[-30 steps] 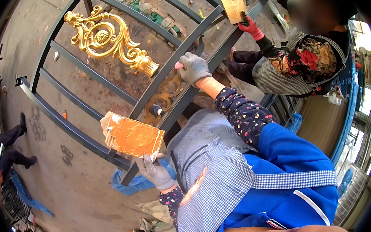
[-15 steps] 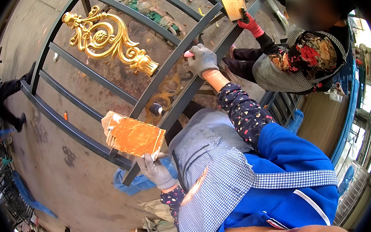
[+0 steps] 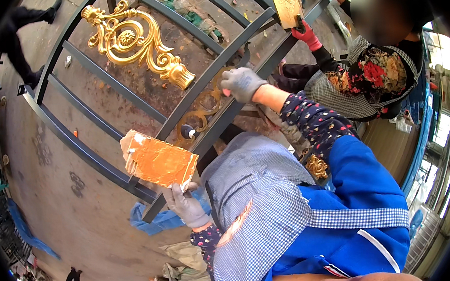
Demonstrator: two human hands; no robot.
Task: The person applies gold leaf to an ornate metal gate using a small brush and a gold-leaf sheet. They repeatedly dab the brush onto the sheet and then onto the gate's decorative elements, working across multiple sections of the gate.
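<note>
My left hand (image 3: 186, 206), in a grey glove, grips the lower edge of a board (image 3: 164, 160) smeared with orange-gold paint, its left end bare and ragged. The board is tilted over the lower end of a dark grey metal frame (image 3: 112, 125). Above the frame's near rail, my gloved right hand (image 3: 243, 84) is closed, with a small pink piece (image 3: 226, 92) showing at its fingertips; its exact kind is unclear. Beneath that hand, between two rails, lies a scrollwork ornament (image 3: 204, 108), partly gold and partly dark. A bright gold scroll ornament (image 3: 132, 39) sits farther left between the bars.
At the right a co-worker in red gloves (image 3: 307, 36) holds another gold-smeared board (image 3: 284, 1) over the frame's far end. Blue sheeting (image 3: 157, 220) lies below the frame's lower corner. A gold rosette (image 3: 317, 167) shows beside my right arm. Another person's legs (image 3: 22, 45) are at upper left.
My right hand has come down and back from the rail, uncovering more of the scrollwork. The board stays in my left hand. The person at the left has moved farther up the view.
</note>
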